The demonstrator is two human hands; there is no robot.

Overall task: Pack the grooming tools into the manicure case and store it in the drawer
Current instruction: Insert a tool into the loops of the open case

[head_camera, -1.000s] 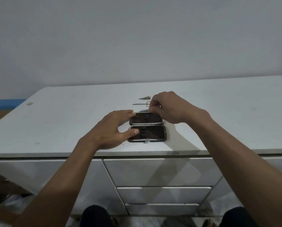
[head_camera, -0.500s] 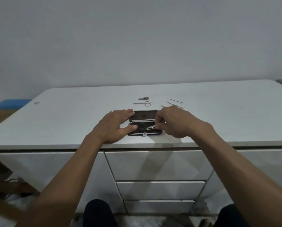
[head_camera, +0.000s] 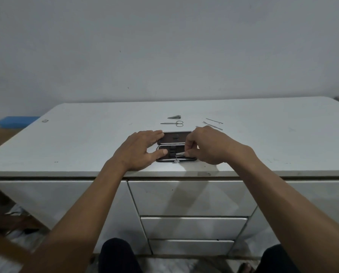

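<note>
1. We see the manicure case [head_camera: 174,146] lying open near the dresser top's [head_camera: 85,138] front edge.
2. Left hand [head_camera: 139,152] spread flat, steadying the case.
3. Right hand [head_camera: 208,146] pinches a metal tool [head_camera: 180,154] over the near half.
4. Scissors [head_camera: 172,123] and clipper [head_camera: 174,116] lie behind.
</note>
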